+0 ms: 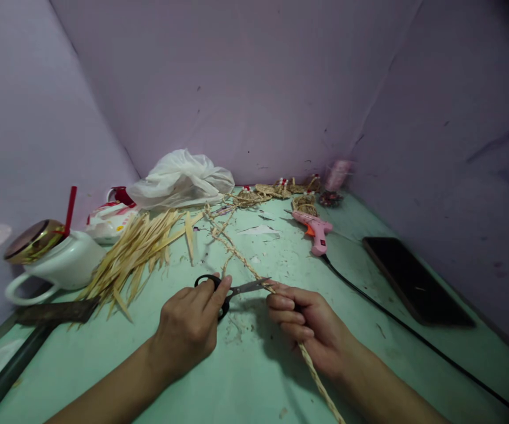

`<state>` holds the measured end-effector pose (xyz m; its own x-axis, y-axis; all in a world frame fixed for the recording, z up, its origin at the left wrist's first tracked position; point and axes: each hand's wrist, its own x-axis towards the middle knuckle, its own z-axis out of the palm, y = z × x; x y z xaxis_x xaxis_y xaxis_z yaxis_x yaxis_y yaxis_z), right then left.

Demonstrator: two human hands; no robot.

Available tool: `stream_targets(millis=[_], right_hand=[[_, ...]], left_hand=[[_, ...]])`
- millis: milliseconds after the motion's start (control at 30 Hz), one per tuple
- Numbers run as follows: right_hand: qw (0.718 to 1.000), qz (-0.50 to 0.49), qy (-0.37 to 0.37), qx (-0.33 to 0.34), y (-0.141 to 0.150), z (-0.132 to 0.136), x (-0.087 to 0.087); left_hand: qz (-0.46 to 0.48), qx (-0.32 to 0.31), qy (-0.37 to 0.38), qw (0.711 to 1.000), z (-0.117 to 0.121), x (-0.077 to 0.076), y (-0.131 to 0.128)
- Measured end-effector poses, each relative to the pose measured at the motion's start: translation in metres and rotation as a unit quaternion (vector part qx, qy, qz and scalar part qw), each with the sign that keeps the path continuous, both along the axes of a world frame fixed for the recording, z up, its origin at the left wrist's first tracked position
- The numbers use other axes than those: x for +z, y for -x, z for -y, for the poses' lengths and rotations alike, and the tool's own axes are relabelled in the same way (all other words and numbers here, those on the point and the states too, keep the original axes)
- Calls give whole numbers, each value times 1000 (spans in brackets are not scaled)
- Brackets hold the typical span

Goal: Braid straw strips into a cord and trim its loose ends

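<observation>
My left hand (190, 323) is closed around the black handles of a pair of scissors (249, 287). The blades point right and reach the braided straw cord (240, 258) just beside my other hand's fingertips. My right hand (305, 321) grips that cord between thumb and fingers. One length of it runs down out of the palm to the bottom edge, and the rest stretches up and left across the table. Whether the blades are fully closed on the cord is hard to make out.
A pink glue gun (316, 227) with a black cable and a dark phone (415, 280) lie at right. Straw strips (135, 250), a white mug (75, 259) and a hammer (55, 312) are at left. Behind are a white plastic bag (183, 179) and small woven pieces (276, 189).
</observation>
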<state>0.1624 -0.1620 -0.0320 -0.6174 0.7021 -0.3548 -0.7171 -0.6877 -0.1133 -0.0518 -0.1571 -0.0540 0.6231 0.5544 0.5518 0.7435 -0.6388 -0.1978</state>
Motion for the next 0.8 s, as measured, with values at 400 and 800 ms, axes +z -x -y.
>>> stream_targets(millis=[400,800], right_hand=[[999,37,-21,-12,1,1,2],[998,48,-31,-15,2,0,3]], left_hand=[[-2,4,5,1000,2,1,0],[328,90,306,889,4,7,-2]])
